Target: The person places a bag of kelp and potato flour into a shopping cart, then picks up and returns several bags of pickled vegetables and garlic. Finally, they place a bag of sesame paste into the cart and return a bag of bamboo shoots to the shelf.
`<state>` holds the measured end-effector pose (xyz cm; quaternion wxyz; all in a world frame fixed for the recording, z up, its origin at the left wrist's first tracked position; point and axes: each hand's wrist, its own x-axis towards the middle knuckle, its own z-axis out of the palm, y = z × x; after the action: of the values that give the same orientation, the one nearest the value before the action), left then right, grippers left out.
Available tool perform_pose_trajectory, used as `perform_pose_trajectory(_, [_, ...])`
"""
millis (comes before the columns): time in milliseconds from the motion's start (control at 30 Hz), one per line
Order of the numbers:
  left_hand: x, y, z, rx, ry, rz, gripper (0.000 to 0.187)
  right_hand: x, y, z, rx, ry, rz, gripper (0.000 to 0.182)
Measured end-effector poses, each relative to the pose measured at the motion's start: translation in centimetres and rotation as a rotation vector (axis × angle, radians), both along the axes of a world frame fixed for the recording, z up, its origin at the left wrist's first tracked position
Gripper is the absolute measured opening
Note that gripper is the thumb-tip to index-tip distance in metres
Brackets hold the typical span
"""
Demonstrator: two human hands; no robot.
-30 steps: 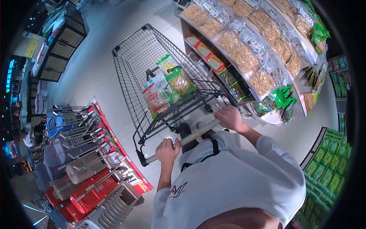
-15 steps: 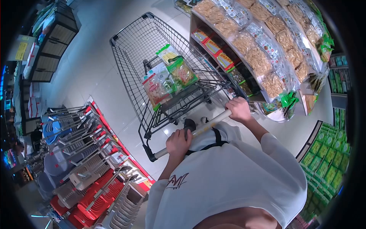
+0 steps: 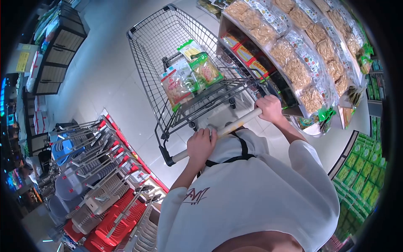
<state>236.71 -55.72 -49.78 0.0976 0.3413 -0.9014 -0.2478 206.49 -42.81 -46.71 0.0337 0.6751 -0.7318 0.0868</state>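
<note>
My left hand (image 3: 202,145) is wrapped round the left part of the pale handle bar (image 3: 234,126) of a shopping cart. Near the bar's right end, my right hand (image 3: 270,108) grips the same bar. Ahead of both hands stretches the cart's dark wire basket (image 3: 145,59). Inside it, close to the handle end, several plastic food packets lie together: a red-and-white packet (image 3: 176,89), a green-edged packet (image 3: 205,69) and a yellowish packet with a green top (image 3: 190,49) among them. Their exact contents are hard to make out.
On the right, a display shelf (image 3: 294,94) with bagged dried food (image 3: 297,70) stands close to the cart. Stacked shopping baskets (image 3: 119,216) with raised handles are at lower left. Green packages (image 3: 357,157) fill a shelf at right, and a dark cabinet (image 3: 58,56) stands upper left.
The cart and both hands sit slightly higher and further right in view. The shelf and stacked baskets have shifted right too. Both hands keep their hold on the bar.
</note>
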Motion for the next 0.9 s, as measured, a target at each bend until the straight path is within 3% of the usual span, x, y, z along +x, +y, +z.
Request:
perform_pose_trajectory(200, [-2.5, -5.7, -0.1, 0.01, -0.01, -0.086, 0.034, -2.3, -4.7, -0.9, -0.058, 0.043, -0.003, 0.014])
perform_pose_trajectory(500, [-6.7, -14.2, -0.1, 0.191, -0.125, -0.012, 0.037, -6.2, -12.3, -2.8, -0.109, 0.023, 0.005, 0.015])
perform_pose_trajectory(900, [-11.1, -24.3, -1.8, 0.082, -0.158, 0.019, 0.034, -10.0, -22.3, -3.4, -0.093, -0.052, -0.027, 0.019])
